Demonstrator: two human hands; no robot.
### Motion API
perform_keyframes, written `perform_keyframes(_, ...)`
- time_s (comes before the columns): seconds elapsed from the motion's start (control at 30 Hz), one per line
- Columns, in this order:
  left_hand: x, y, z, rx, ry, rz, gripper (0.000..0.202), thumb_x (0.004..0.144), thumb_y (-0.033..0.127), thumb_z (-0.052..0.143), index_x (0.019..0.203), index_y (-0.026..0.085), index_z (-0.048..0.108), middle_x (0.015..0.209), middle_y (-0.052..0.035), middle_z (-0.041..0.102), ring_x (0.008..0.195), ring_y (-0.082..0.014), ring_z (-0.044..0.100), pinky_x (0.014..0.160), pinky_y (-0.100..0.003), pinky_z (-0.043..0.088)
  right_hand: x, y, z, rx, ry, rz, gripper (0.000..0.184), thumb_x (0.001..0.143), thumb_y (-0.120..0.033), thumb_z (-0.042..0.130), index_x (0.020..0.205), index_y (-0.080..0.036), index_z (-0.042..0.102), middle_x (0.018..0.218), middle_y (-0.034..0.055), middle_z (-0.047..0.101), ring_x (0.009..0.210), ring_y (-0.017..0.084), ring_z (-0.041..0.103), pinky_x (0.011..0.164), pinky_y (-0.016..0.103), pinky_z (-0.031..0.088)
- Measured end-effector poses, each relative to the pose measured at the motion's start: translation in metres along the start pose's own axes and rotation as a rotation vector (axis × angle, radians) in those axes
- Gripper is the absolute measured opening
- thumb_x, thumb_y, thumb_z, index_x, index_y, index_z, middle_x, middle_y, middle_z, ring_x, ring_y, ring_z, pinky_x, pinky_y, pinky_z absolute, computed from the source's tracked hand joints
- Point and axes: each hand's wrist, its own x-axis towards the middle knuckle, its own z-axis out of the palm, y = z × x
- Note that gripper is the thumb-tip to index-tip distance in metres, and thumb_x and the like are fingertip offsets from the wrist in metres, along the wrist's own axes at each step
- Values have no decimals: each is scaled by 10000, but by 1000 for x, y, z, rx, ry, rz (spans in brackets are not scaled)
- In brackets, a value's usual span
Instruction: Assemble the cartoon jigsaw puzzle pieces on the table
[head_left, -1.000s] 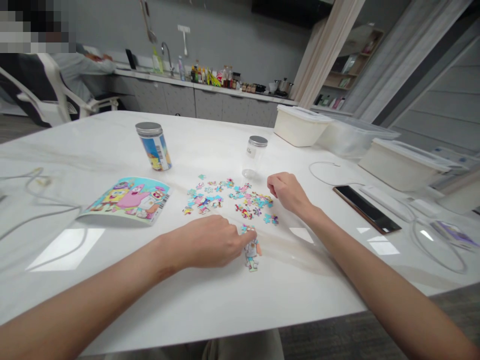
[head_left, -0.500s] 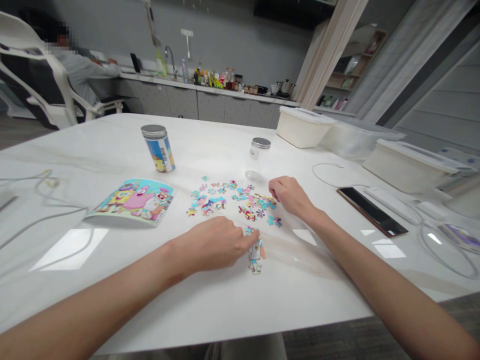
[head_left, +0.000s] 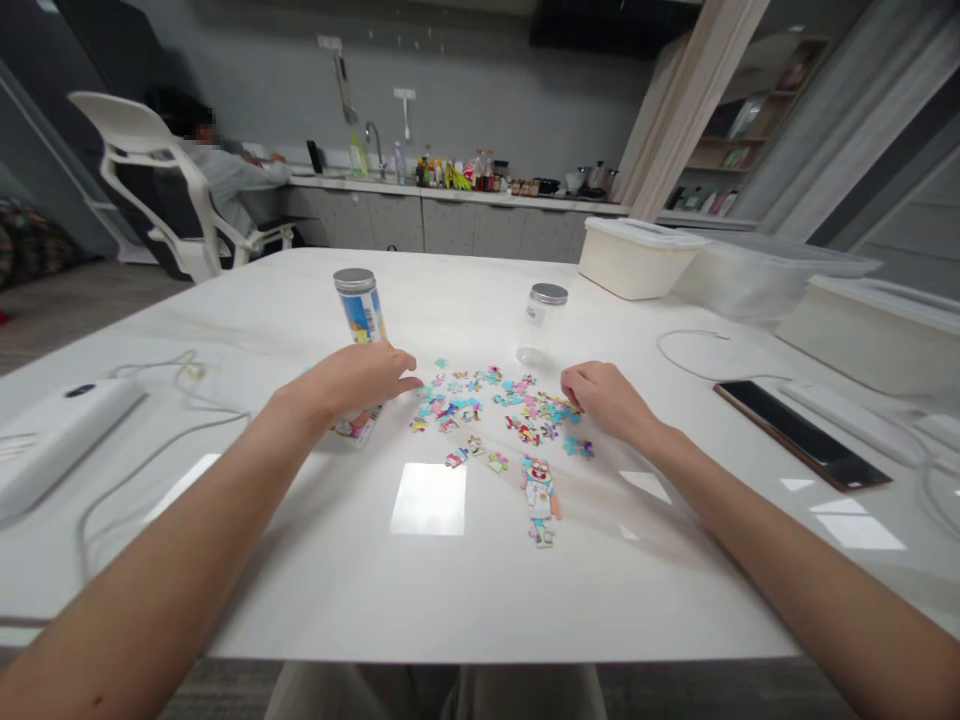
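My left hand (head_left: 364, 380) reaches over the picture card (head_left: 358, 428), covering most of it; its thumb and index finger are apart with nothing visible between them, beside the left edge of the loose jigsaw pieces (head_left: 450, 408). My right hand (head_left: 607, 398) rests at the right edge of the pile with its fingers curled closed; whether a piece is in them is hidden. Nearer to me lies a narrow joined strip of jigsaw pieces (head_left: 540, 500) showing a cartoon figure. Several single pieces (head_left: 476, 447) lie between the strip and the pile.
Behind the pieces stand a jar with a printed label (head_left: 361, 305) and a clear jar (head_left: 541, 325). To the right are a phone (head_left: 799, 430), cables and storage boxes (head_left: 637, 262). A white power strip (head_left: 60, 440) lies at left. A person (head_left: 232, 180) sits farther back.
My left hand has left the joined strip and moved left and away from me, over the picture card. My right hand stays by the pile. The view has shifted left.
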Motion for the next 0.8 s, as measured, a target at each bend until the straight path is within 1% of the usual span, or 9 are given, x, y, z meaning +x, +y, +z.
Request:
perform_keyframes(0.1, -2, -5, -3, -148, -84, 45, 465, 885, 501, 516, 1171, 163, 655, 745, -85, 716, 733, -223, 679, 649, -271, 439, 0, 0, 2, -4, -12, 0, 264, 770, -234, 358, 514, -193, 408, 554, 32, 484, 570, 149, 432, 573, 292, 250)
perform_keyframes(0.2, -4, -5, -4, -233, -179, 31, 511, 855, 487, 549, 1246, 166, 626, 491, -6, 614, 582, -202, 650, 621, -263, 441, 0, -1, 3, -8, -37, -4, 235, 745, -204, 366, 512, -193, 396, 571, 35, 494, 567, 144, 409, 565, 292, 239)
perform_keyframes(0.27, -4, -3, -4, -253, -215, 11, 524, 863, 478, 534, 1273, 160, 606, 422, 18, 561, 531, -199, 632, 602, -262, 441, 0, -2, 4, -21, -42, -3, 230, 744, -200, 369, 516, -193, 398, 580, 36, 501, 567, 144, 400, 561, 293, 230)
perform_keyframes(0.33, -2, -1, -3, -228, -190, 12, 505, 863, 478, 535, 1242, 156, 625, 505, -14, 625, 570, -202, 644, 606, -262, 443, 0, -3, 5, -37, -37, 1, 232, 752, -207, 373, 523, -193, 410, 585, 36, 505, 574, 147, 403, 563, 293, 228)
perform_keyframes(0.4, 1, 3, -1, -188, -129, 42, 473, 859, 488, 542, 1193, 172, 652, 710, -70, 712, 692, -213, 671, 632, -259, 448, 0, -4, 6, -48, -37, 5, 235, 757, -211, 373, 528, -192, 420, 596, 37, 511, 581, 148, 410, 567, 289, 236)
perform_keyframes(0.43, 2, 7, 0, -175, -104, 61, 462, 861, 495, 539, 1183, 185, 655, 804, -87, 728, 755, -220, 676, 648, -258, 451, 0, -4, 6, -50, -39, 11, 236, 758, -210, 373, 527, -191, 419, 602, 38, 514, 581, 146, 412, 568, 287, 241)
perform_keyframes(0.5, 4, 14, 2, -163, -87, 88, 452, 871, 495, 524, 1200, 209, 643, 897, -97, 729, 816, -223, 674, 664, -255, 455, 0, -5, 6, -45, -42, 26, 235, 758, -209, 375, 527, -188, 414, 608, 40, 518, 571, 142, 407, 563, 284, 248)
perform_keyframes(0.67, 3, 30, 3, -129, -84, 97, 449, 898, 499, 474, 1221, 228, 627, 900, -103, 718, 739, -219, 664, 618, -268, 450, -1, -7, 4, -31, -40, 31, 229, 753, -203, 385, 532, -182, 435, 618, 48, 533, 585, 143, 418, 559, 284, 251)
perform_keyframes(0.8, 3, 31, 3, -123, -89, 106, 441, 904, 500, 453, 1215, 242, 630, 876, -101, 713, 737, -233, 668, 612, -282, 449, -1, -7, 4, -37, -42, 34, 230, 758, -205, 387, 537, -182, 446, 628, 50, 540, 585, 143, 419, 561, 284, 256)
